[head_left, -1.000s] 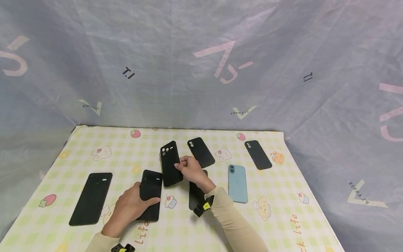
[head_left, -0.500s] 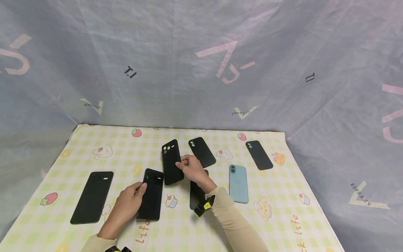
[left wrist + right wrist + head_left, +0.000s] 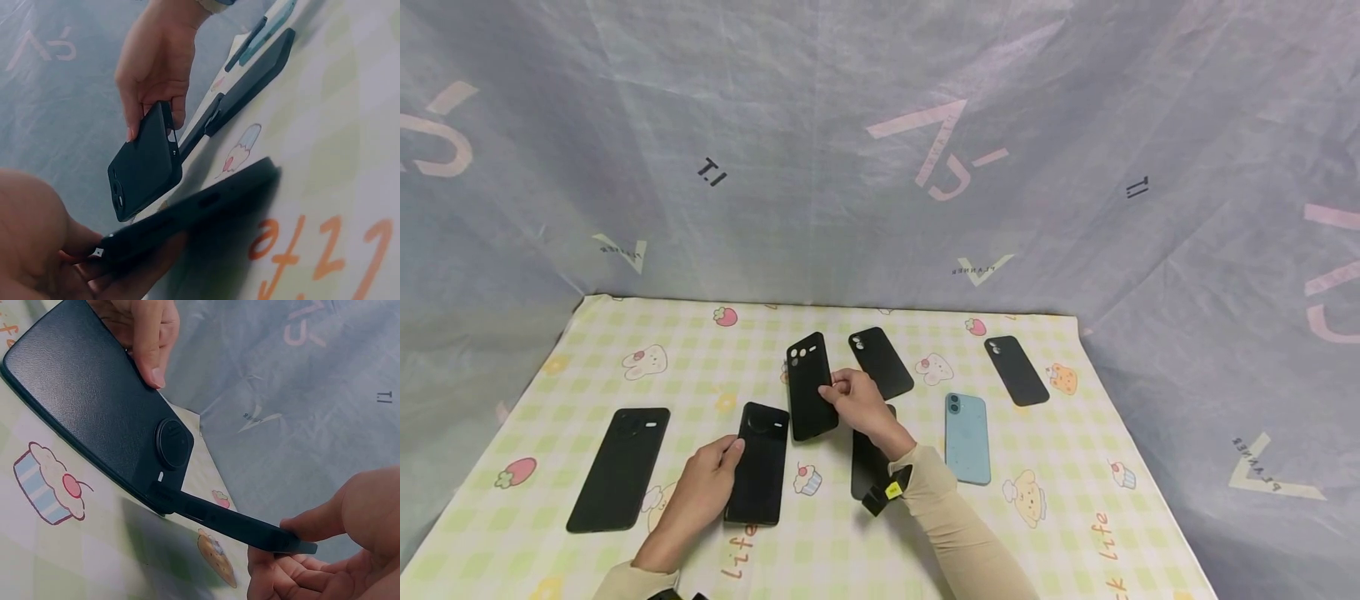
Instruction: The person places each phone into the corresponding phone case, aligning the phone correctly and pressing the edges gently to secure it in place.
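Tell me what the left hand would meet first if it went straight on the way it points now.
Probably the black phone case in the right hand: the left hand, holding a black phone, points forward and rightward toward it, though their heights are hard to compare.

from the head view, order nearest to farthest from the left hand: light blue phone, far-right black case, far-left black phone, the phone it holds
1. Held phone, gripped by the left hand
2. Far-left black phone, on the hand's left
3. Light blue phone, to the right
4. Far-right black case, farther right, toward the back
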`<state>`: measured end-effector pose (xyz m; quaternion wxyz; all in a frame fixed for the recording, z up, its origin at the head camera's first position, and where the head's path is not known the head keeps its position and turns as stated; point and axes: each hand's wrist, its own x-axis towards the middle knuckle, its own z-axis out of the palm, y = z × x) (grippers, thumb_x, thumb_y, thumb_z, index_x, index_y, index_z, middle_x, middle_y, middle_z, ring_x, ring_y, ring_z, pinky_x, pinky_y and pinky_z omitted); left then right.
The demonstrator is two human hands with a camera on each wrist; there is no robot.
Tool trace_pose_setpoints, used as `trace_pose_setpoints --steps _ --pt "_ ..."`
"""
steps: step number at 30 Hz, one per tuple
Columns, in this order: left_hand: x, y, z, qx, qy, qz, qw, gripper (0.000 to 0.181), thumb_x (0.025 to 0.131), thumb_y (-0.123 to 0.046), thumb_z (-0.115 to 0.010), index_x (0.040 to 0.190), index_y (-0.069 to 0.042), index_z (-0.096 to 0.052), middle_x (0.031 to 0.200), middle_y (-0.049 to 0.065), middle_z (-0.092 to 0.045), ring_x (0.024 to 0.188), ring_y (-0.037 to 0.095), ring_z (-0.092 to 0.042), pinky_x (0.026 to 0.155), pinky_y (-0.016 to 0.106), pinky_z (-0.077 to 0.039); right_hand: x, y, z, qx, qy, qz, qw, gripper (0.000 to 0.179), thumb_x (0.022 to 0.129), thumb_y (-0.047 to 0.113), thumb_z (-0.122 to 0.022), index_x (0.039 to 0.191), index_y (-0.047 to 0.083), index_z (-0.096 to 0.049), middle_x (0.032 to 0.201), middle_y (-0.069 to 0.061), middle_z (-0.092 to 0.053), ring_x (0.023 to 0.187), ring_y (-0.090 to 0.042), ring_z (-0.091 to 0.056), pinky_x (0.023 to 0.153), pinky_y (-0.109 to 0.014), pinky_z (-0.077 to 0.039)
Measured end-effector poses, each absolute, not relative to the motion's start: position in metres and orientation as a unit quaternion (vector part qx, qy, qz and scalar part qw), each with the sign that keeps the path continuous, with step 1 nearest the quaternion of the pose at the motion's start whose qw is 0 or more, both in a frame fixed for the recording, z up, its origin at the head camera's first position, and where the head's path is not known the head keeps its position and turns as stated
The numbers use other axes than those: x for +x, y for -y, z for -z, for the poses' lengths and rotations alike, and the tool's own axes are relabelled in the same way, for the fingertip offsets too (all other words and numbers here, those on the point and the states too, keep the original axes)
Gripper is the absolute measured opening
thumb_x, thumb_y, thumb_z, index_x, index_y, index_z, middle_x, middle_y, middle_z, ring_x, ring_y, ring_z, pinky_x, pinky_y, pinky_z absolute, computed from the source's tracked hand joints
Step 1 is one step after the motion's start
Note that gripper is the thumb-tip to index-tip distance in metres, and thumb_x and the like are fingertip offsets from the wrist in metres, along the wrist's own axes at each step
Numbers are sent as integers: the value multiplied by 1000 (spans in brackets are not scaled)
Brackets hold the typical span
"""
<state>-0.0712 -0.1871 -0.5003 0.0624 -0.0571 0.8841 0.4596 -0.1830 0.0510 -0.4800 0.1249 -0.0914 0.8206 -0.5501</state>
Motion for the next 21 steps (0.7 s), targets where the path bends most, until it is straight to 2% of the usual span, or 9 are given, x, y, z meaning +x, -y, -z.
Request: trace_pose_setpoints --steps 10,18,21 --pt "-65 188 504 -88 -845 -521 77 46 118 -16 -39 150 16 -49 150 37 -53 148 53 -43 122 64 -33 -182 -52 479 -94 -817 556 123 24 106 15 -68 121 -5 -69 85 -4 -72 66 -13 -52 59 -27 -36" --pt "-62 192 508 -129 -770 -611 125 51 119 -21 -30 155 13 -42 156 31 -47 154 48 -34 128 60 -23 -181 -53 480 -89 -817 556 123 24 106 14 -69 119 -5 -69 85 -5 -72 70 -13 -54 62 -28 -37" --pt "-61 192 508 -133 -758 -624 132 57 119 -26 -27 159 15 -33 163 33 -37 158 49 -25 129 61 -16 -181 -53 480 -88 -818 555 121 24 106 15 -69 119 -5 -70 88 -6 -73 74 -12 -56 64 -28 -38"
